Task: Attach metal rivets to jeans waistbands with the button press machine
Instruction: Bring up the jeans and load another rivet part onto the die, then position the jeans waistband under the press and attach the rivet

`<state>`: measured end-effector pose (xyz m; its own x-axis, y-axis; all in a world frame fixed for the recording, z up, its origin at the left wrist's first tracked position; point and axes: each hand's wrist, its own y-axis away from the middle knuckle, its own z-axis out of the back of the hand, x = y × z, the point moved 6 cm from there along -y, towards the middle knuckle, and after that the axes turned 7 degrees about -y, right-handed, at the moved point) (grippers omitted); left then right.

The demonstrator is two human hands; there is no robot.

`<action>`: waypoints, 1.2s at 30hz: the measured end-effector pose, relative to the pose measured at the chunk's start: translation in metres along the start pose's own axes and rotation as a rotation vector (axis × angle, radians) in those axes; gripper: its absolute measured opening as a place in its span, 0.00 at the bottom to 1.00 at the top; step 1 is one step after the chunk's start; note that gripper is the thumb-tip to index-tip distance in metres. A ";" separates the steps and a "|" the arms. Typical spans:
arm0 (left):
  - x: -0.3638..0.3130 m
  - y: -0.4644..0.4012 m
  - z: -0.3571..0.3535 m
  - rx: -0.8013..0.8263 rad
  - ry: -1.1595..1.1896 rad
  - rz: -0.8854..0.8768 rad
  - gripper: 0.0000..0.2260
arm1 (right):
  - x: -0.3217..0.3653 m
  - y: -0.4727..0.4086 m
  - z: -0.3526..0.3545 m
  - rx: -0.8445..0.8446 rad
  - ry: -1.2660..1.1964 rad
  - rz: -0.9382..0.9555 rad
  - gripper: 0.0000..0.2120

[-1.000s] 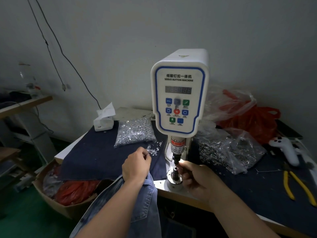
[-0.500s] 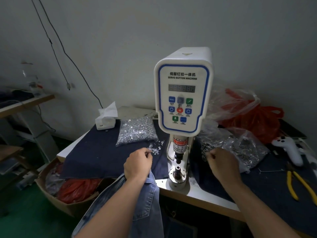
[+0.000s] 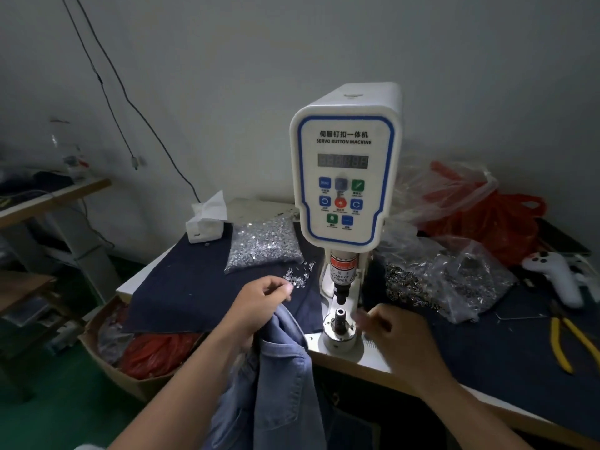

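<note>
Since half a second ago the right hand [image 3: 397, 336] has swung back from the clear bag of dark metal rivets [image 3: 448, 280] to the round steel base die [image 3: 341, 323] of the white servo button machine [image 3: 345, 177]; its fingers [image 3: 365, 319] are blurred, so I cannot tell whether they pinch anything. Far left of the machine, a cardboard box with red plastic [image 3: 143, 358] sits below the table edge. Left of the machine, a white tissue pack [image 3: 206, 220] and a clear bag of silver rivets [image 3: 264, 246] lie on the dark navy cloth [image 3: 181, 287], with loose silver rivets [image 3: 297, 276] just beside the left hand [image 3: 263, 302]. That hand's fingers are curled, gripping the light-blue denim jeans [image 3: 282, 378], which hang off the table edge left of the die. Right of the machine lie a red plastic bag [image 3: 500, 225], a white controller [image 3: 555, 271] and yellow-handled pliers [image 3: 565, 342].
</note>
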<state>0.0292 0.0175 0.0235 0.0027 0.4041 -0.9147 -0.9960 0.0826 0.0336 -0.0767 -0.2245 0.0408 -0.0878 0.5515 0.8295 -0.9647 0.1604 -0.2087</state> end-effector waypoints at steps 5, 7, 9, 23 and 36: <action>-0.040 0.039 -0.013 0.311 0.350 0.003 0.11 | 0.016 0.037 -0.054 0.354 -0.165 -0.172 0.15; -0.047 0.045 -0.012 0.346 0.384 0.019 0.13 | 0.016 0.040 -0.060 0.445 -0.293 -0.246 0.12; -0.049 0.049 -0.012 0.380 0.389 0.021 0.12 | 0.018 0.034 -0.052 0.409 -0.354 -0.235 0.12; -0.037 0.068 -0.027 0.990 -0.504 -0.143 0.12 | 0.034 0.021 -0.036 0.622 -0.576 -0.188 0.18; -0.016 0.051 -0.052 0.605 0.131 -0.050 0.19 | -0.015 0.009 -0.010 0.700 -0.941 -0.404 0.19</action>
<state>-0.0262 -0.0317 0.0186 -0.0010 0.2739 -0.9617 -0.7682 0.6156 0.1761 -0.0820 -0.2228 0.0216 0.3812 -0.2838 0.8798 -0.8638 -0.4484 0.2296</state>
